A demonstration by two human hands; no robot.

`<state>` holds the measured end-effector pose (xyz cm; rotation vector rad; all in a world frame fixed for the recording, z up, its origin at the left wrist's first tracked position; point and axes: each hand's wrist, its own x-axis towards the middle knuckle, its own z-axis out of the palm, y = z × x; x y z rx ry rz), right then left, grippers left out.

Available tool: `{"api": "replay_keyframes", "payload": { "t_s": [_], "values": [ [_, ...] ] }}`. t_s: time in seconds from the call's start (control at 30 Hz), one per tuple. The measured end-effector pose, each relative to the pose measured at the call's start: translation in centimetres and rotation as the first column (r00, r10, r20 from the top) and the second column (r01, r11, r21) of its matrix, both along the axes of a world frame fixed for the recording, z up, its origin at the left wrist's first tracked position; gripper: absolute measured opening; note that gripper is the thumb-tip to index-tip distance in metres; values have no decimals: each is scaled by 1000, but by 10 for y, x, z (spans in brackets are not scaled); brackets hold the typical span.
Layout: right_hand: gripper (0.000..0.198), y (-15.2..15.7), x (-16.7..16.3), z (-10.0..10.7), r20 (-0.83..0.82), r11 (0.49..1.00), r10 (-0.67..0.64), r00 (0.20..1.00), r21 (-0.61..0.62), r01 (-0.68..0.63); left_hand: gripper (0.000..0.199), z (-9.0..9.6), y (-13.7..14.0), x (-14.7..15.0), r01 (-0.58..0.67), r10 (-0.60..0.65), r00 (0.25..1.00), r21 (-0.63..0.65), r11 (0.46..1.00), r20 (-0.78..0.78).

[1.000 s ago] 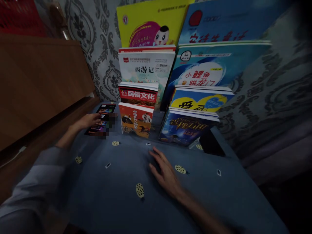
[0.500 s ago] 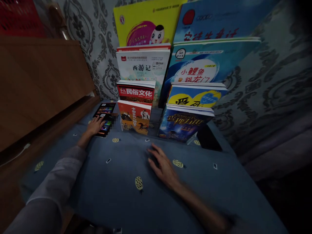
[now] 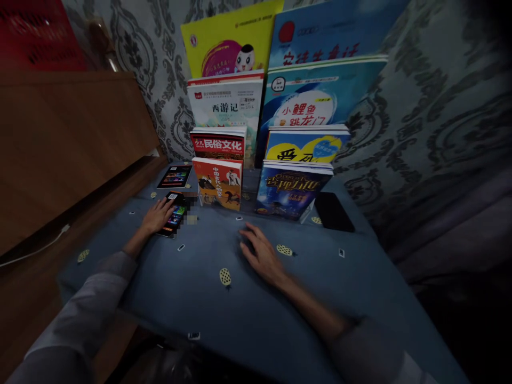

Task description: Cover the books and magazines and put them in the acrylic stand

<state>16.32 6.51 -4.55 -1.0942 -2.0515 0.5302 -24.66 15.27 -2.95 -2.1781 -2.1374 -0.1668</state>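
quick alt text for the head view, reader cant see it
A person's left hand lies on a black book, with a second black book beyond it on a blue pineapple-print tablecloth. The right hand is over the cloth, in front of Chinese-titled books standing in two groups.

We see a wooden cabinet [image 3: 76, 144] at left, a red object [image 3: 40, 40] above it, a white cable [image 3: 40, 255] below, and patterned wallpaper [image 3: 138, 48].

I operated in a room of a home. Identifying features were damask-patterned wallpaper [image 3: 173, 114], a wooden cabinet [image 3: 72, 154], a pineapple-print tablecloth [image 3: 180, 290] and children's books [image 3: 222, 120] standing in stepped rows.
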Motion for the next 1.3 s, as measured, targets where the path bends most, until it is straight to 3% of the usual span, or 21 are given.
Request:
{"api": "replay_keyframes", "payload": {
  "t_s": [0.33,0.6,0.8,1.03,1.3],
  "values": [
    [33,3,-3,-1,-36,999,25,999,49,-24,56,2,-47,14,9,-10,999,-21,1000,-51],
    [33,1,-5,1,-33,999,23,999,45,-22,56,-2,-82,33,159,-159,987,10,987,-26],
    [34,-2,-6,3,-24,999,20,1000,26,-19,57,6,-101,66,297,-297,955,-27,954,17],
    [35,-14,-3,9,-14,1000,20,1000,22,-19,56,13,-98,109,491,-489,871,-50,870,47],
    [35,-35,23,17,69,997,-37,997,69,32,54,11,-95,174,561,-559,827,-15,828,51]
  ]
}}
